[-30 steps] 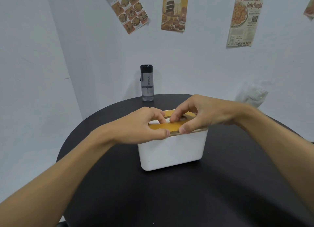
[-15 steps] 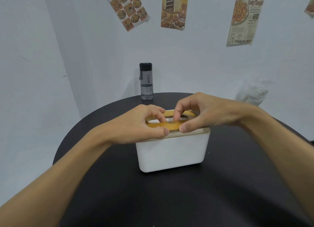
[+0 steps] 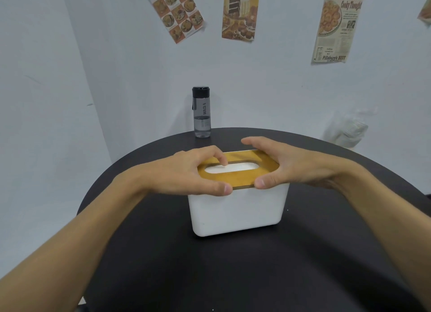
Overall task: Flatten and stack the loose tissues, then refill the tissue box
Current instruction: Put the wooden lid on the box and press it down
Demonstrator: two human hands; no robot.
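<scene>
Your left grip [image 3: 186, 171] and right grip [image 3: 298, 164] are each grasping the wooden lid [image 3: 235, 182] of the white tissue box [image 3: 235, 213], which is sitting on the black surface [image 3: 210, 269]. White tissues [image 3: 233, 168] are showing in the slot. A wall poster [image 3: 335, 27] is saying "Pillsbury's BEST".

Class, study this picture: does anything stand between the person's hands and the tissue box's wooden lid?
Nothing visible does. The left hand and right hand grip the wooden lid at its two ends, thumbs on its near edge, atop the tissue box. The water bottle stands apart, at the table's far edge.
</scene>
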